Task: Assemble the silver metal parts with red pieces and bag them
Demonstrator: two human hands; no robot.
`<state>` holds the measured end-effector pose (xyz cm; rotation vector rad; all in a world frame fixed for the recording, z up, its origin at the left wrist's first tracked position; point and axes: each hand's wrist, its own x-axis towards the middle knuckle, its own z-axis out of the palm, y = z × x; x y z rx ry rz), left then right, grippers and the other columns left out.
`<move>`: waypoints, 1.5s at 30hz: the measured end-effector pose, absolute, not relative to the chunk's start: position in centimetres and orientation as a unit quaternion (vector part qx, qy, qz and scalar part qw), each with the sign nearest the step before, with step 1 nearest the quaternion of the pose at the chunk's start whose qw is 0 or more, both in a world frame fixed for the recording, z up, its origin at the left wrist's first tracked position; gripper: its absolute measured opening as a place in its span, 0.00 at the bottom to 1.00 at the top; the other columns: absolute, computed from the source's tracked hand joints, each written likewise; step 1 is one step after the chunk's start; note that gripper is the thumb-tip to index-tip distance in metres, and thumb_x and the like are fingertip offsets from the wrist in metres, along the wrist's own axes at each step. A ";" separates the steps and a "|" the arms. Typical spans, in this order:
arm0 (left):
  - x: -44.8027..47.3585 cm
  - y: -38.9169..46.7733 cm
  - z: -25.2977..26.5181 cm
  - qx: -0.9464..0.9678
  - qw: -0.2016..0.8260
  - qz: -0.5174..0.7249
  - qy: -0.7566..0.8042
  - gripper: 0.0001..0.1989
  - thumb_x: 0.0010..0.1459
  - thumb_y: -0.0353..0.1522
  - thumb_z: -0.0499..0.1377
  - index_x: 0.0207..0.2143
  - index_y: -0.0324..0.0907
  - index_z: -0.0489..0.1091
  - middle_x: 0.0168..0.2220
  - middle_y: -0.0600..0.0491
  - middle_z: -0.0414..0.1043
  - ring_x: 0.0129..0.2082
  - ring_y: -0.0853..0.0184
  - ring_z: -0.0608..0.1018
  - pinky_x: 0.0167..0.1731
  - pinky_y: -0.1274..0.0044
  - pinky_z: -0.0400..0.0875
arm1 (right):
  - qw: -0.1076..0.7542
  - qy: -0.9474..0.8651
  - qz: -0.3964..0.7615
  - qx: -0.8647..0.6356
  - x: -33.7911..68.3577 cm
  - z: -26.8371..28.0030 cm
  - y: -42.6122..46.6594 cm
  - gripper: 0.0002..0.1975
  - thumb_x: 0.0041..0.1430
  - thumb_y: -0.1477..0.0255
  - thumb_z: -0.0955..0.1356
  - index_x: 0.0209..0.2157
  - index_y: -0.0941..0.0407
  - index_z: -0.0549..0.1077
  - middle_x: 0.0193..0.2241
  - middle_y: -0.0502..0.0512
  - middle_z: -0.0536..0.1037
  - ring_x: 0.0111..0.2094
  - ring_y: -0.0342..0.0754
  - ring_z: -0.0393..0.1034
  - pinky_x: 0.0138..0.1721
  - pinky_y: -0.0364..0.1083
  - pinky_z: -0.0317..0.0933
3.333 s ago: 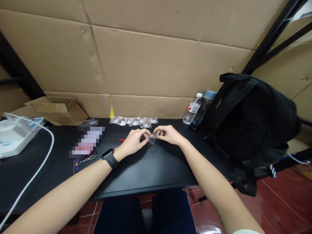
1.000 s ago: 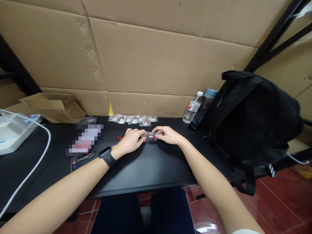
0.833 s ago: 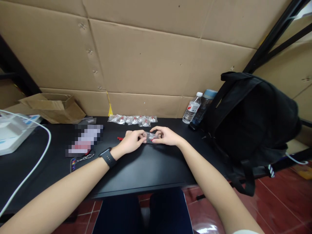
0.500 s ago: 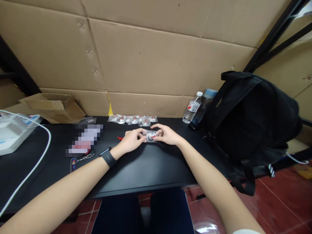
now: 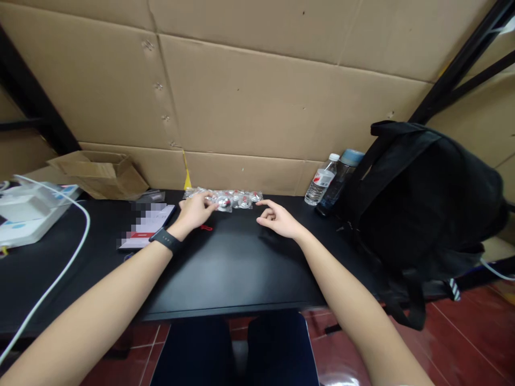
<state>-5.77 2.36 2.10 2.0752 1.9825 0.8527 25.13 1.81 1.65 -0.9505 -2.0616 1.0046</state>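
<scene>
My left hand (image 5: 193,212), with a black watch on its wrist, reaches to the back of the black table (image 5: 233,268) and pinches a small clear packet (image 5: 223,203) holding a round silver part with a red spot. It holds the packet against a row of several similar packets (image 5: 241,198) lying along the cardboard wall. My right hand (image 5: 277,218) hovers just above the table with fingers loosely curled and nothing in it. A small red piece (image 5: 206,228) lies on the table by my left wrist.
A black backpack (image 5: 422,209) fills the table's right end, with a water bottle (image 5: 320,186) and a blue-capped bottle (image 5: 338,179) beside it. A phone (image 5: 147,226), a white device (image 5: 28,212) with a white cable (image 5: 60,268) and an open cardboard box (image 5: 100,172) sit on the left.
Both hands were holding one packet at the table's middle. Now my left hand has carried it back left to the row of packets, and my right hand has let go.
</scene>
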 end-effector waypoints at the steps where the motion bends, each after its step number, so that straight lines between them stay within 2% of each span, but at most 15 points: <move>1: -6.7 2.8 2.0 0.679 0.057 0.274 0.678 0.18 0.60 0.42 0.60 0.50 0.47 0.73 0.43 0.50 0.83 0.50 0.51 0.79 0.50 0.64 0.62 | 0.323 -0.786 0.385 -0.361 25.2 1.7 1.8 0.27 0.58 0.62 0.72 0.57 0.53 0.66 0.30 0.48 0.77 0.26 0.42 0.68 0.32 0.42 0.63; 4: -8.4 3.6 1.5 0.662 0.018 0.234 0.711 0.18 0.60 0.42 0.58 0.51 0.47 0.73 0.42 0.47 0.82 0.50 0.48 0.78 0.48 0.63 0.61 | 0.318 -0.789 0.384 -0.360 25.3 1.8 1.8 0.25 0.58 0.62 0.72 0.56 0.53 0.66 0.29 0.48 0.76 0.25 0.41 0.67 0.31 0.42 0.63; 8: -8.1 3.6 0.8 0.669 -0.081 0.174 0.718 0.18 0.61 0.43 0.56 0.46 0.42 0.74 0.39 0.39 0.80 0.50 0.44 0.75 0.48 0.58 0.57 | 0.307 -0.798 0.370 -0.362 25.2 1.8 1.7 0.23 0.58 0.63 0.71 0.54 0.53 0.68 0.30 0.48 0.77 0.25 0.42 0.68 0.31 0.42 0.63; 12: -7.1 3.2 0.9 0.664 -0.140 0.192 0.709 0.22 0.62 0.44 0.55 0.50 0.38 0.72 0.45 0.35 0.78 0.51 0.42 0.71 0.49 0.55 0.56 | 0.302 -0.812 0.334 -0.371 25.4 2.0 1.7 0.21 0.58 0.65 0.71 0.53 0.54 0.70 0.30 0.49 0.78 0.26 0.42 0.68 0.32 0.42 0.63; 15: -8.1 3.0 1.3 0.648 -0.169 0.225 0.708 0.20 0.63 0.39 0.53 0.52 0.37 0.70 0.49 0.34 0.75 0.53 0.42 0.69 0.49 0.54 0.56 | 0.301 -0.819 0.299 -0.386 25.7 2.4 1.7 0.18 0.58 0.66 0.70 0.50 0.55 0.72 0.29 0.49 0.77 0.25 0.42 0.67 0.32 0.42 0.62; 19: -12.1 3.1 1.4 0.583 -0.205 0.249 0.746 0.19 0.59 0.29 0.54 0.52 0.35 0.69 0.52 0.32 0.71 0.56 0.40 0.66 0.50 0.53 0.57 | 0.307 -0.820 0.278 -0.395 26.0 2.8 1.8 0.17 0.58 0.65 0.70 0.48 0.56 0.74 0.28 0.49 0.76 0.25 0.42 0.67 0.32 0.42 0.63; 21: -14.5 3.2 1.0 0.557 -0.207 0.231 0.770 0.19 0.57 0.29 0.56 0.51 0.35 0.70 0.52 0.31 0.71 0.55 0.39 0.66 0.49 0.52 0.58 | 0.307 -0.822 0.268 -0.398 26.2 2.9 1.9 0.15 0.58 0.66 0.70 0.47 0.56 0.75 0.28 0.49 0.76 0.25 0.42 0.66 0.32 0.42 0.62; 24: -17.1 3.3 0.6 0.524 -0.196 0.218 0.799 0.16 0.60 0.28 0.52 0.49 0.34 0.71 0.49 0.31 0.72 0.52 0.41 0.69 0.47 0.51 0.57 | 0.295 -0.829 0.251 -0.404 26.6 3.1 1.9 0.13 0.59 0.67 0.69 0.45 0.56 0.76 0.28 0.49 0.76 0.25 0.41 0.66 0.32 0.42 0.62; 28: -17.6 2.9 1.6 0.526 -0.177 0.242 0.796 0.11 0.60 0.29 0.54 0.43 0.35 0.72 0.41 0.37 0.76 0.47 0.45 0.72 0.46 0.54 0.56 | 0.272 -0.839 0.212 -0.421 27.2 3.4 2.2 0.12 0.60 0.68 0.69 0.44 0.56 0.76 0.30 0.50 0.78 0.25 0.42 0.66 0.33 0.42 0.62; 30: -16.4 2.5 2.7 0.538 -0.194 0.274 0.773 0.12 0.60 0.29 0.54 0.45 0.35 0.72 0.41 0.39 0.76 0.47 0.46 0.72 0.45 0.55 0.55 | 0.257 -0.843 0.178 -0.437 27.7 3.3 2.5 0.12 0.60 0.69 0.68 0.45 0.55 0.76 0.32 0.51 0.78 0.27 0.43 0.68 0.34 0.43 0.62; 33: -13.2 1.9 4.1 0.576 -0.237 0.333 0.708 0.16 0.65 0.29 0.50 0.51 0.40 0.70 0.44 0.40 0.77 0.49 0.48 0.72 0.48 0.55 0.53 | 0.214 -0.848 0.093 -0.475 28.6 3.1 2.9 0.13 0.59 0.69 0.70 0.45 0.55 0.77 0.39 0.56 0.78 0.37 0.48 0.72 0.42 0.45 0.64; 36: -9.1 1.4 4.3 0.658 -0.208 0.344 0.637 0.15 0.67 0.32 0.51 0.53 0.43 0.70 0.44 0.41 0.79 0.50 0.50 0.73 0.52 0.55 0.51 | 0.159 -0.842 0.036 -0.515 29.6 2.7 3.3 0.15 0.58 0.66 0.71 0.47 0.54 0.78 0.45 0.61 0.77 0.48 0.55 0.71 0.50 0.49 0.63; 41: -4.2 0.5 3.5 0.811 -0.135 0.284 0.493 0.18 0.68 0.39 0.52 0.58 0.49 0.68 0.55 0.44 0.75 0.59 0.53 0.70 0.56 0.58 0.52 | 0.105 -0.840 0.071 -0.528 30.6 2.2 3.9 0.20 0.55 0.67 0.73 0.50 0.56 0.77 0.45 0.61 0.77 0.45 0.54 0.74 0.49 0.48 0.64; 43: -4.2 0.5 3.4 0.826 -0.115 0.271 0.481 0.19 0.67 0.39 0.52 0.58 0.48 0.68 0.56 0.44 0.74 0.58 0.53 0.71 0.55 0.61 0.56 | 0.113 -0.841 0.094 -0.520 30.7 2.1 4.1 0.21 0.53 0.69 0.75 0.49 0.56 0.77 0.44 0.61 0.78 0.44 0.53 0.74 0.48 0.47 0.65; 45: -5.5 0.7 3.5 0.837 -0.079 0.240 0.485 0.16 0.66 0.37 0.52 0.52 0.47 0.72 0.52 0.46 0.77 0.53 0.55 0.75 0.52 0.65 0.61 | 0.129 -0.839 0.118 -0.515 30.8 2.1 4.2 0.21 0.52 0.70 0.75 0.49 0.55 0.77 0.43 0.59 0.79 0.42 0.52 0.75 0.46 0.47 0.65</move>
